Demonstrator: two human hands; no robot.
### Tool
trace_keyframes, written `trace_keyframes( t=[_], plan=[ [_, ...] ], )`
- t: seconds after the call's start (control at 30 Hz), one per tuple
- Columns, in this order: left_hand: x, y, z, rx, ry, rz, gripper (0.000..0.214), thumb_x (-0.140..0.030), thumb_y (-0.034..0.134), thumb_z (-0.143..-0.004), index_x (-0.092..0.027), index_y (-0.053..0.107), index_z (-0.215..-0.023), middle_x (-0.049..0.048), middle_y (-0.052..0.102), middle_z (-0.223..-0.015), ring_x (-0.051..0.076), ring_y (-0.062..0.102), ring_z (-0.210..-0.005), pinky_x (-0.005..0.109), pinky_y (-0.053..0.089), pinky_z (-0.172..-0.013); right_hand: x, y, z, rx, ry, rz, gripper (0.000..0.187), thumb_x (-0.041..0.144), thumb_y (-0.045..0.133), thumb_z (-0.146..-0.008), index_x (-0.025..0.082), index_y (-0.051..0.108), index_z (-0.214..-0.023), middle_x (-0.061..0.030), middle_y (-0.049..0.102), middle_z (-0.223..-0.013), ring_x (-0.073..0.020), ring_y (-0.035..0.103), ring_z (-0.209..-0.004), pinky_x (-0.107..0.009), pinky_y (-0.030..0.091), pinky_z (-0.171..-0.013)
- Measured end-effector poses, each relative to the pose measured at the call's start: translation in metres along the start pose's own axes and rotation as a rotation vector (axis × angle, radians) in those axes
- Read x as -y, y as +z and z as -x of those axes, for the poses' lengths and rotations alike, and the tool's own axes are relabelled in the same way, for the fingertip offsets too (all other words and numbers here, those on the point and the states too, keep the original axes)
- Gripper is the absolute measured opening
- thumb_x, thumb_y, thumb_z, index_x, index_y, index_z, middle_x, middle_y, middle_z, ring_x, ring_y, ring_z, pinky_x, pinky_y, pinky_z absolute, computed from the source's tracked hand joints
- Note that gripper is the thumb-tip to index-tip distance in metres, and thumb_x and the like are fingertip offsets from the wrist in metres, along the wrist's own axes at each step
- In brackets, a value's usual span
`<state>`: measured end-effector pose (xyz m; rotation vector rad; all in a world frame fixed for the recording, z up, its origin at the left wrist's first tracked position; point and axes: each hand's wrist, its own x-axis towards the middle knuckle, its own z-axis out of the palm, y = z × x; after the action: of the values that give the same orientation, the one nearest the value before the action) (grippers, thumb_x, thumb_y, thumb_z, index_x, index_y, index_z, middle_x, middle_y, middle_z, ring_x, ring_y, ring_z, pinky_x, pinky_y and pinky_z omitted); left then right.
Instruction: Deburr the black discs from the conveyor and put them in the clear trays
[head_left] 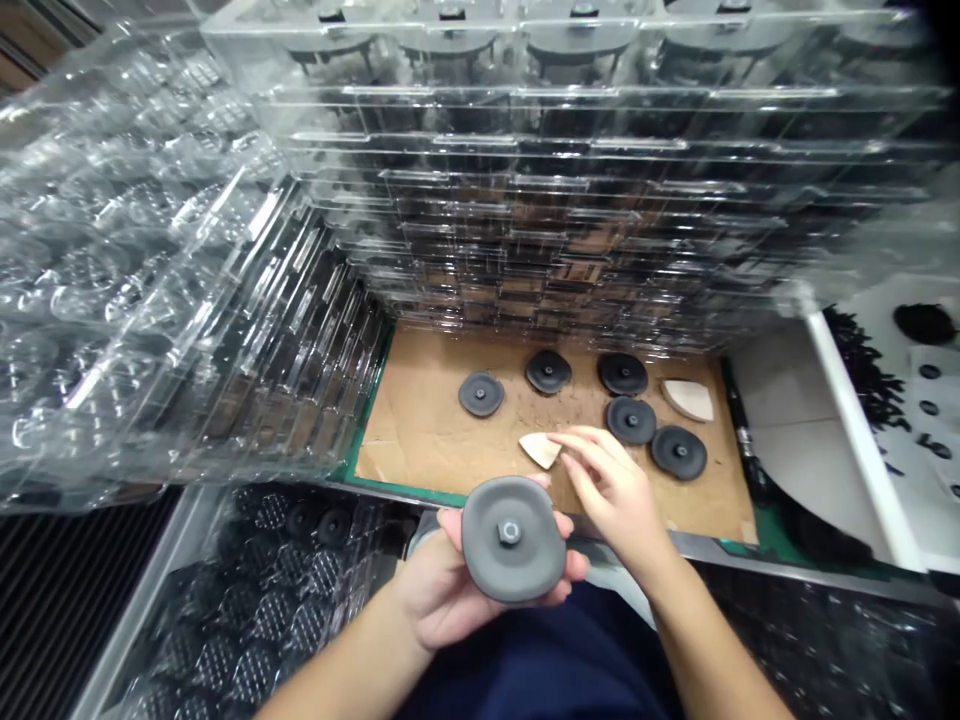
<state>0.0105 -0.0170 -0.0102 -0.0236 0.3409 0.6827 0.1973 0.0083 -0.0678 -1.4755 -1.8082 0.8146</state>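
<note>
My left hand [439, 590] holds a grey rubber disc [512, 540] with a small metal nut at its centre, fingers curled round its rim. My right hand [611, 485] hovers just above the brown cardboard sheet [420, 430], its fingers stretched toward a pale wedge-shaped piece [540, 449]; the fingertips are at or touching that piece. Several more dark discs [631, 419] lie on the cardboard beyond my right hand, one of them apart at the left [481, 394]. A second pale wedge [690, 399] lies at the right.
Tall stacks of clear plastic trays [570, 190] stand behind the cardboard, and more lean at the left [150, 300]. Trays with black parts sit low at the front left [285, 590]. A white bin [900, 400] with small black parts is at the right.
</note>
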Motion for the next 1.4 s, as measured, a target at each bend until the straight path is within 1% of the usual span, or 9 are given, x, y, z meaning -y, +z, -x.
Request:
trace_keyframes(
  t=[0.23,0.33,0.43,0.53,0.63,0.77,0.9,1.1,1.4],
  plan=[
    [0.003,-0.002,-0.001,0.017,0.033,0.021,0.062,-0.064,0.059,-0.074,-0.015,0.067,-0.111,0.0094,0.073,-0.097,0.022,0.072,-0.086,0.026,0.057,-0.071,0.01,-0.004,0.01,0.039,-0.006,-0.082,0.025,0.018,0.048,-0.09,0.024,0.07,-0.1,-0.0025,0.072,-0.091,-0.0185,0.065,-0.085,-0.033,0.05,-0.077],
    [0.004,-0.005,-0.001,-0.026,0.133,-0.119,0.058,-0.063,0.056,-0.078,-0.02,0.064,-0.117,0.008,0.071,-0.102,0.021,0.073,-0.082,0.026,0.057,-0.066,0.005,0.001,0.011,-0.02,0.04,-0.112,0.023,0.018,0.05,-0.087,0.024,0.071,-0.096,-0.0034,0.071,-0.089,-0.0203,0.064,-0.084,-0.036,0.047,-0.079],
    [0.001,-0.013,0.0,-0.094,0.404,-0.575,0.054,-0.05,0.061,-0.081,-0.033,0.051,-0.131,0.0057,0.065,-0.117,0.02,0.07,-0.09,0.03,0.055,-0.076,0.004,0.0,0.009,-0.107,0.098,-0.167,0.021,0.019,0.05,-0.086,0.022,0.07,-0.092,-0.0066,0.068,-0.096,-0.022,0.061,-0.092,-0.037,0.045,-0.082],
    [-0.005,-0.021,0.001,-0.132,0.736,-1.201,0.083,-0.022,0.074,-0.075,-0.04,0.03,-0.143,0.0046,0.059,-0.126,0.022,0.06,-0.111,0.036,0.044,-0.098,0.011,-0.009,0.007,-0.127,0.131,-0.258,0.022,0.018,0.047,-0.084,0.021,0.062,-0.068,-0.0042,0.064,-0.08,-0.0189,0.06,-0.08,-0.033,0.047,-0.074],
    [-0.011,-0.022,0.003,-0.128,0.858,-1.555,0.104,-0.008,0.076,-0.069,-0.04,0.014,-0.146,0.0072,0.06,-0.126,0.024,0.058,-0.114,0.042,0.042,-0.101,0.024,-0.017,0.008,-0.093,0.15,-0.37,0.028,0.021,0.041,-0.089,0.021,0.052,-0.063,-0.0009,0.057,-0.067,-0.0155,0.057,-0.068,-0.028,0.047,-0.065],
    [-0.014,-0.017,0.004,-0.103,0.863,-1.653,0.104,-0.01,0.08,-0.064,-0.032,0.019,-0.145,0.013,0.062,-0.124,0.026,0.061,-0.111,0.043,0.044,-0.098,0.044,-0.024,0.009,-0.023,0.162,-0.468,0.02,0.031,0.053,-0.091,0.022,0.062,-0.076,-0.0011,0.06,-0.071,-0.0147,0.058,-0.069,-0.025,0.049,-0.064],
    [-0.015,-0.014,0.006,-0.166,0.814,-1.534,0.111,-0.014,0.082,-0.062,-0.026,0.013,-0.148,0.0124,0.064,-0.119,0.025,0.062,-0.109,0.041,0.042,-0.1,0.06,-0.033,0.005,0.087,0.164,-0.561,0.01,0.029,0.066,-0.084,0.024,0.072,-0.077,-0.0018,0.064,-0.076,-0.0149,0.06,-0.074,-0.025,0.049,-0.069],
    [-0.017,-0.015,0.013,-0.137,0.641,-1.379,0.106,-0.029,0.078,-0.07,-0.025,0.007,-0.149,0.0107,0.064,-0.117,0.025,0.06,-0.11,0.039,0.042,-0.1,0.072,-0.043,-0.002,0.438,0.289,-0.686,0.014,0.03,0.072,-0.079,0.026,0.075,-0.093,-0.0008,0.068,-0.08,-0.0138,0.06,-0.072,-0.026,0.048,-0.067],
    [-0.024,0.001,0.014,-0.113,0.299,-1.243,0.114,-0.039,0.081,-0.064,-0.022,0.007,-0.149,0.0099,0.068,-0.107,0.026,0.063,-0.105,0.039,0.04,-0.1,0.073,-0.044,-0.009,0.592,0.389,-0.884,0.008,0.024,0.078,-0.071,0.027,0.078,-0.079,0.002,0.071,-0.071,-0.0115,0.06,-0.065,-0.023,0.047,-0.063]
  ],
)
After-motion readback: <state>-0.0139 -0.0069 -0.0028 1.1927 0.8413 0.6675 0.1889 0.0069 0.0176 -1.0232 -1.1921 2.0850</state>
